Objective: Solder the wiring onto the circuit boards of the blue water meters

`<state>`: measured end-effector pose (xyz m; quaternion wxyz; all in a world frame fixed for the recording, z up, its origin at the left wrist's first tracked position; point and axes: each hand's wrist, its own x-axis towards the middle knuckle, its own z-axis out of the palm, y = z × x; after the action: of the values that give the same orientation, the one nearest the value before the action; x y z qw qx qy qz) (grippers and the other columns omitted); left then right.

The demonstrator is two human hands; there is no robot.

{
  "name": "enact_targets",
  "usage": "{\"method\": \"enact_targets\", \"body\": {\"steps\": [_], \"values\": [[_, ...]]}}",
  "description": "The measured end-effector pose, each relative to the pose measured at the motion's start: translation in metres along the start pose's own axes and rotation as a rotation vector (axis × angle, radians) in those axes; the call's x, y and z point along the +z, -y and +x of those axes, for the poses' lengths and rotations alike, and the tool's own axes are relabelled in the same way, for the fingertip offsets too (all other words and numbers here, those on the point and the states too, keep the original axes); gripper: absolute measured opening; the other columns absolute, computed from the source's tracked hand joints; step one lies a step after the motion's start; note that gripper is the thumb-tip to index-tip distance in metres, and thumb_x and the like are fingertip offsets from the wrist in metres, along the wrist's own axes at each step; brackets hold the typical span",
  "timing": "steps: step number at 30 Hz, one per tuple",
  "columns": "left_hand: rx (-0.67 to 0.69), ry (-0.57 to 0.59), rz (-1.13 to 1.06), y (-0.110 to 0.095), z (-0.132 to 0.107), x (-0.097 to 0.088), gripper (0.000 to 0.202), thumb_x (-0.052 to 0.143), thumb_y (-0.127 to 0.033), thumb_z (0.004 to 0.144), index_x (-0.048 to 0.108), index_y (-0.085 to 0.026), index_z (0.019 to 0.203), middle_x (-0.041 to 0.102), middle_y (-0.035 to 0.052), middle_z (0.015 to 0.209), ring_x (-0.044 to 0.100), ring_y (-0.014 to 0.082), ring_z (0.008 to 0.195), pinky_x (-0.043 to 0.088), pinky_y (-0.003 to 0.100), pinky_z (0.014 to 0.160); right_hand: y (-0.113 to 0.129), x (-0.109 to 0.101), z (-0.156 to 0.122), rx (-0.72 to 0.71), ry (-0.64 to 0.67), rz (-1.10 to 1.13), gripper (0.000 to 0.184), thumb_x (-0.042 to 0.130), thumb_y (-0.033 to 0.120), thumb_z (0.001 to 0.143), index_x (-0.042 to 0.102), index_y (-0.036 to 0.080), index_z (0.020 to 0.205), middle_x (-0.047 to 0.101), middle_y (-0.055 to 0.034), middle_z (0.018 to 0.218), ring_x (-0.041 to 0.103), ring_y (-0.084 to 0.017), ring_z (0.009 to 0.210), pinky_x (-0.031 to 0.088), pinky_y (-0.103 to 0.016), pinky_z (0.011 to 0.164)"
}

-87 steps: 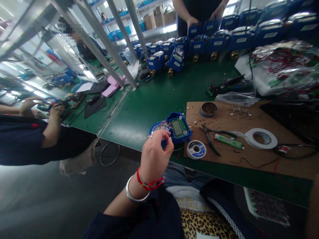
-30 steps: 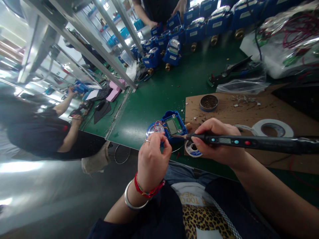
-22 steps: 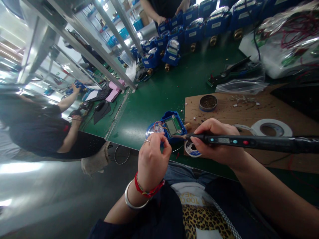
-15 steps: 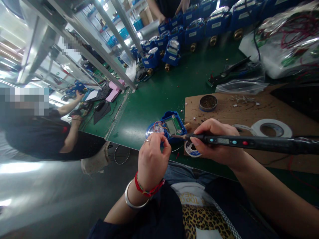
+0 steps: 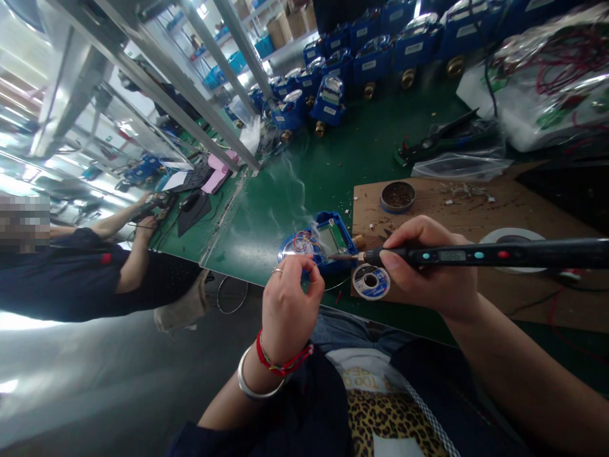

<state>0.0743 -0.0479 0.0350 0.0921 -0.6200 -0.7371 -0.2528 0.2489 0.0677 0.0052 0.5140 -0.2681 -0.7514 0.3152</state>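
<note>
An open blue meter housing (image 5: 320, 243) with a green circuit board and coloured wires lies near the green bench's front edge. My right hand (image 5: 431, 270) grips a black soldering iron (image 5: 480, 254), its tip at the board's right side, where smoke rises. My left hand (image 5: 289, 306) is pinched shut just in front of the housing; a thin solder wire runs from it toward a small solder spool (image 5: 370, 281).
A brown board (image 5: 476, 209) carries a round tin (image 5: 398, 195) and a tape roll (image 5: 511, 236). Rows of blue meters (image 5: 371, 60) line the far side. Bags of wiring (image 5: 537, 82) sit at right. Another person (image 5: 71, 279) works at left.
My right hand came in with the soldering iron, absent at first. In the last half second it shifted slightly right, uncovering the solder spool, and smoke appeared above the board. The person opposite has stepped away.
</note>
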Motion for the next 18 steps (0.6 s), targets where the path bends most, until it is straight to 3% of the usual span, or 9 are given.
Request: {"method": "enact_targets", "body": {"steps": [6,13,18], "values": [[-0.022,-0.005,-0.049,0.003,-0.001,0.001,0.005,0.055,-0.012,0.086,0.054,-0.017,0.085,0.069,0.0044,0.091,0.065,0.0171,0.085,0.049,0.029,0.077,0.008,-0.006,0.015,-0.009,0.016,0.018,0.013,0.065,0.024,0.08,0.054,0.022,0.074,0.057,-0.0002,0.067,0.051,-0.011,0.054,0.039,-0.026,0.046],[-0.088,-0.021,-0.086,0.005,-0.005,0.005,0.007,0.055,-0.011,0.085,0.054,-0.018,0.086,0.066,0.0019,0.086,0.063,0.0156,0.079,0.047,0.028,0.073,0.013,-0.01,0.031,-0.122,0.25,-0.041,0.011,0.066,0.021,0.077,0.054,0.022,0.077,0.053,0.0043,0.059,0.043,-0.007,0.042,0.033,-0.022,0.04],[-0.095,-0.022,-0.086,0.003,-0.007,0.007,0.007,0.052,-0.011,0.086,0.052,-0.018,0.083,0.065,0.004,0.086,0.062,0.0156,0.077,0.047,0.028,0.071,0.008,-0.008,0.024,-0.182,0.215,-0.073,0.011,0.062,0.02,0.075,0.052,0.022,0.08,0.057,0.0037,0.062,0.048,-0.007,0.045,0.038,-0.021,0.043]]}}
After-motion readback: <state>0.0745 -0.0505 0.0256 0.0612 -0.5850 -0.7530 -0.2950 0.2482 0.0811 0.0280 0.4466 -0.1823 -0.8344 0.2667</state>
